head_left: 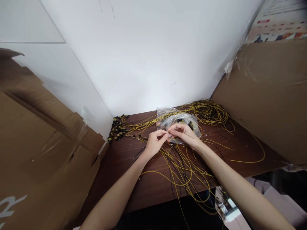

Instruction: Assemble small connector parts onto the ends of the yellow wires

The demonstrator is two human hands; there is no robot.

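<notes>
The left hand [155, 141] and the right hand [185, 132] meet fingertip to fingertip over the middle of a dark brown wooden table [129, 163]. Each grip is pressed together at thumb and forefinger, and the 2 pinches touch. What sits between them is too small to make out, whether a wire end or a small part.

A tangle of thin yellow wires [182, 167] lies just below the hands. Its long axis runs from the meeting fingertips toward the near table edge, where several strands drop over and out of sight. A few thin black strands are mixed in, hard to follow against the dark wood.

Right behind the hands lies a crumpled clear plastic bag [165, 112] with small black pieces inside – the right hand covers part of it. A second bundle of yellow wires runs left to right along the back of the table. Its left end finishes in a cluster of small black-and-yellow connectors [117, 129], and its right end curls into a loose coil of yellow wire [208, 111] in the far right corner.

A brown cardboard sheet [35, 143] leans at the left, and a brown cardboard panel [268, 95] closes the right side – both are cut off by the frame. A white wall [144, 57] stands behind.
</notes>
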